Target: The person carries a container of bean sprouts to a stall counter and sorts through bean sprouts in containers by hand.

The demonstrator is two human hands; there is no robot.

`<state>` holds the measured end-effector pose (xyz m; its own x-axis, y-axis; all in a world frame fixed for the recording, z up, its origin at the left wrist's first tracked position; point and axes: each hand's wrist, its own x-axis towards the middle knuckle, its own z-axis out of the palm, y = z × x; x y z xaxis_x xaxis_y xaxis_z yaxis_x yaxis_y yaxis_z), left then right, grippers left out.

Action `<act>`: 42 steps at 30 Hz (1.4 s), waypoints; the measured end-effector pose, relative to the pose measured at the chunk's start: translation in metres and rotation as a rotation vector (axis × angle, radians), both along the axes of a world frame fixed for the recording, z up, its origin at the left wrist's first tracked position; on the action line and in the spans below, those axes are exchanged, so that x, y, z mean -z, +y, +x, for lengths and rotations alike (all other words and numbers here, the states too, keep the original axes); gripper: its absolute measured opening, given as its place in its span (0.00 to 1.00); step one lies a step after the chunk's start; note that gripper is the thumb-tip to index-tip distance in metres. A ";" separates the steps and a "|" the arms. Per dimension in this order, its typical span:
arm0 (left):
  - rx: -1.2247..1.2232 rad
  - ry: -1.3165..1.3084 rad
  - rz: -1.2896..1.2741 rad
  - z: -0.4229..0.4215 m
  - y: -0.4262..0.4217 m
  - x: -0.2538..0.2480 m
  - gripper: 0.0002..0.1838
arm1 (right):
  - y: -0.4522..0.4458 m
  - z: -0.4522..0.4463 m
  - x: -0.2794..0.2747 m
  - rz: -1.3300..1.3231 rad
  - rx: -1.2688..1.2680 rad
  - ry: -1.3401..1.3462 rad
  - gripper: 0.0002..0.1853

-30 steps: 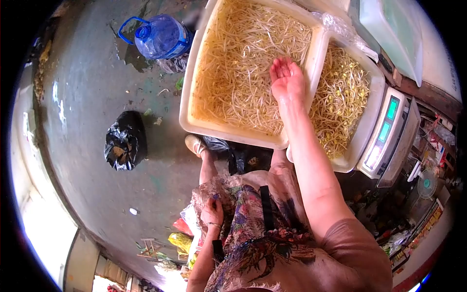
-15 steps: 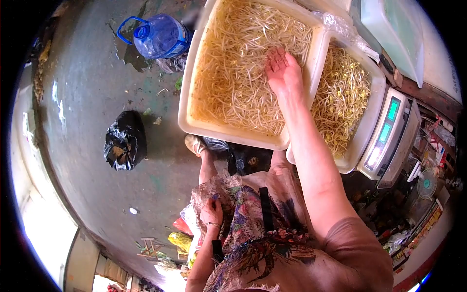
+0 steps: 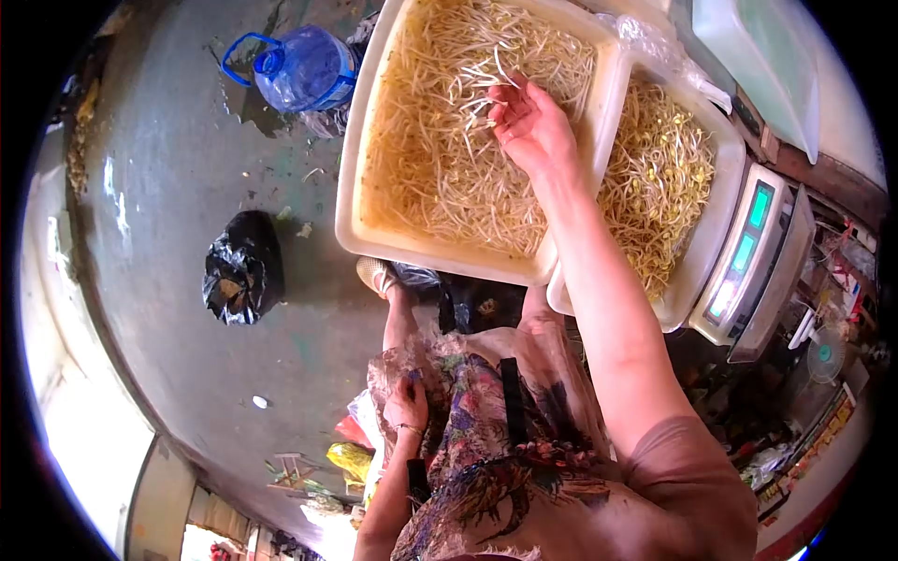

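Bean sprouts (image 3: 449, 159) in shallow water fill a large pale tub (image 3: 348, 201) in front of me. My right hand (image 3: 531, 126) is over this tub, palm up and fingers curled, with a small bunch of white bean sprouts (image 3: 482, 79) in it. Some strands stick out past the fingertips. Down on my lap, my left hand (image 3: 406, 404) rests closed against the patterned apron (image 3: 468, 402). Whether its curled fingers grip the cloth or something else is hidden.
A second tub (image 3: 716, 206) of yellow-headed sprouts stands to the right, beside a digital scale (image 3: 744, 252). On the floor at left are a blue water jug (image 3: 304, 70) and a black plastic bag (image 3: 243, 266). A small fan (image 3: 825, 353) is at far right.
My right hand has come up slightly and to the left, its fingers now curled round a bunch of bean sprouts that sticks out. My left hand stays on my lap.
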<state>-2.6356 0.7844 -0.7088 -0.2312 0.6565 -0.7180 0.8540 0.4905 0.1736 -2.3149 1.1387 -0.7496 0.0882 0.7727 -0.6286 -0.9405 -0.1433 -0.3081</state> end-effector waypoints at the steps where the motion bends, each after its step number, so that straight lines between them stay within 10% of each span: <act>1: -0.003 -0.011 0.012 -0.001 -0.002 0.002 0.11 | -0.002 0.001 0.002 -0.001 0.000 0.002 0.13; 16: -0.017 0.013 -0.009 0.004 0.001 -0.001 0.12 | -0.040 0.011 -0.048 0.018 -0.122 -0.762 0.14; 23: -0.012 -0.005 0.031 0.003 0.002 -0.001 0.11 | -0.015 0.012 -0.046 -0.077 0.015 -0.321 0.12; 42: 0.007 0.028 -0.032 0.004 0.007 -0.002 0.12 | 0.028 0.016 -0.009 -0.136 0.275 -0.173 0.08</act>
